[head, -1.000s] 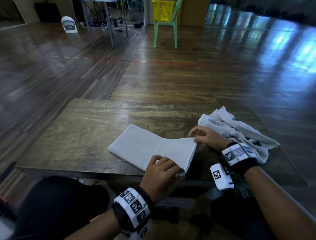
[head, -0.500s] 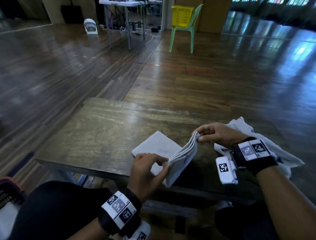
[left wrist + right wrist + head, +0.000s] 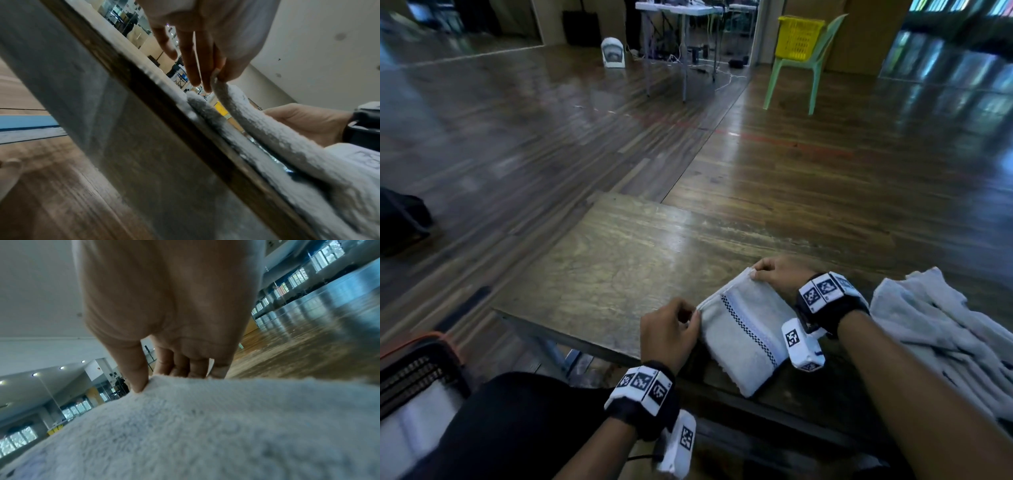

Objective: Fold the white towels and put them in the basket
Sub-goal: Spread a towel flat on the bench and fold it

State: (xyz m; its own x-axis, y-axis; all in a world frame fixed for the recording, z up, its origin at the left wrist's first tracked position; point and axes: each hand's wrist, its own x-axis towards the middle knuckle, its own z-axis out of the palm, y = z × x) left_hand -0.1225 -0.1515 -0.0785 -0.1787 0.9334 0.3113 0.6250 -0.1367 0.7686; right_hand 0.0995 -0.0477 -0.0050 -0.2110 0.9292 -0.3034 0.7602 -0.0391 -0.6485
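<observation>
A folded white towel [image 3: 743, 329] with a checkered stripe lies at the near edge of the wooden table [image 3: 619, 267]. My left hand [image 3: 671, 330] pinches its near left corner; in the left wrist view the fingers [image 3: 203, 65] and thumb hold the towel's edge [image 3: 246, 116]. My right hand [image 3: 774, 274] pinches the far corner, and the right wrist view shows the thumb [image 3: 135, 369] pressed on the towel [image 3: 205, 426]. A heap of unfolded white towels [image 3: 941, 332] lies on the table to the right. A dark basket [image 3: 417, 377] holding white cloth stands on the floor at the lower left.
The left part of the table is bare wood. My knees in black trousers [image 3: 517, 411] are under the table's near edge. Far back stand a green chair [image 3: 801, 68] with a yellow basket [image 3: 798, 36], a grey table [image 3: 681, 44] and a small fan [image 3: 613, 53].
Both hands lifted the right half of the long folded towel and laid it over to the left, so the towel is now a smaller square. The head view has swung left.
</observation>
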